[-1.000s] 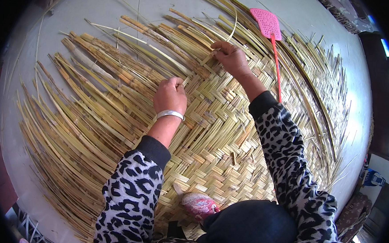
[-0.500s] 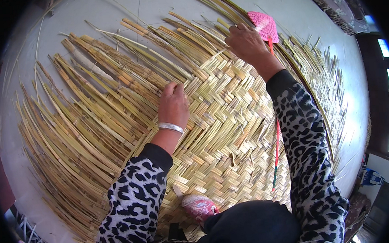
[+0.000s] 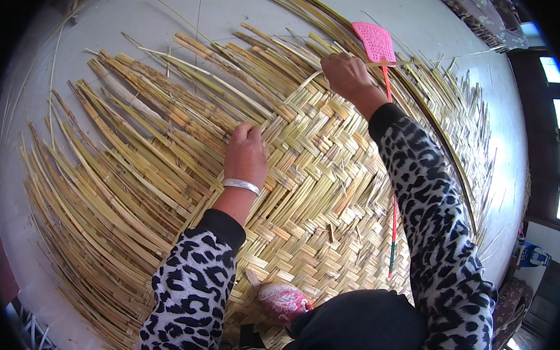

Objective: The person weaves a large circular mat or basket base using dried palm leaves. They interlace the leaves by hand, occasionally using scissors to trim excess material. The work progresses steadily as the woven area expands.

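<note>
A large mat of split reed strips (image 3: 313, 192) lies woven in a zigzag pattern on the floor. Long loose strip ends (image 3: 125, 152) fan out from its left and far edges. My left hand (image 3: 247, 156), with a silver bangle at the wrist, is closed over reed strips at the edge of the weave. Farther off to the right, my right hand (image 3: 348, 78) is closed on a thin reed strip (image 3: 439, 59). One side of that strip bends toward the woven edge; the other stretches right across a pink fly swatter (image 3: 376, 43). My fingertips are partly hidden.
Long dark canes (image 3: 440, 123) curve across the mat's right side, beneath my right arm. A patterned shoe (image 3: 284, 300) rests on the mat near me. Patterned cloth (image 3: 458, 0) hangs at the far right, and metal bars (image 3: 43, 340) show at the near left.
My right hand has shifted slightly left and nearer, and its strip now shows stretched out to the right over the swatter. My left hand stays at the same spot on the weave.
</note>
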A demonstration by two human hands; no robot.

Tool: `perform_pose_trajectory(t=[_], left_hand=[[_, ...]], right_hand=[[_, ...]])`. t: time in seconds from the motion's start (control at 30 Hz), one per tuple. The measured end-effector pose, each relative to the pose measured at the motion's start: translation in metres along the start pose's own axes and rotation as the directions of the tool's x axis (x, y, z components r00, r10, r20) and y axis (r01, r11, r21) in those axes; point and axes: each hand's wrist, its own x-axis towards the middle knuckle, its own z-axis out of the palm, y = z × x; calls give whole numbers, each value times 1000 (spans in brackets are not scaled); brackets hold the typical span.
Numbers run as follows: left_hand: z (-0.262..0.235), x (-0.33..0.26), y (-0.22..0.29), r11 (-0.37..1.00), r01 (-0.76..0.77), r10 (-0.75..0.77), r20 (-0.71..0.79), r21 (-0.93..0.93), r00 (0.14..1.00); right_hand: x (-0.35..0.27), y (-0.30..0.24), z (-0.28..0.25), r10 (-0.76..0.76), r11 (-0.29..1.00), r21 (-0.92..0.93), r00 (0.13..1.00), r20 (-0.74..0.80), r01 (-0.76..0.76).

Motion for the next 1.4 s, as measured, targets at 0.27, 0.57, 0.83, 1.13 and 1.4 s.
perform_pose_trajectory(t=[0.27,0.57,0.83,1.13,1.4], left_hand=[[2,1,0,997,-25,24,26,66,999],[-13,24,21,997,54,-60,126,50,990],[30,99,56,989,121,-144,429,81,892],[41,110,47,892,330,-288,173,-309,942],[28,107,65,848,400,-431,-12,-348,902]], right_hand=[[21,-21,8,460,820,282,867,194,-498],[57,44,13,504,801,338,861,65,-494],[91,-24,2,119,796,562,968,221,-226],[107,7,8,-41,273,901,932,360,-336],[106,11,7,-156,-98,857,859,488,-505]])
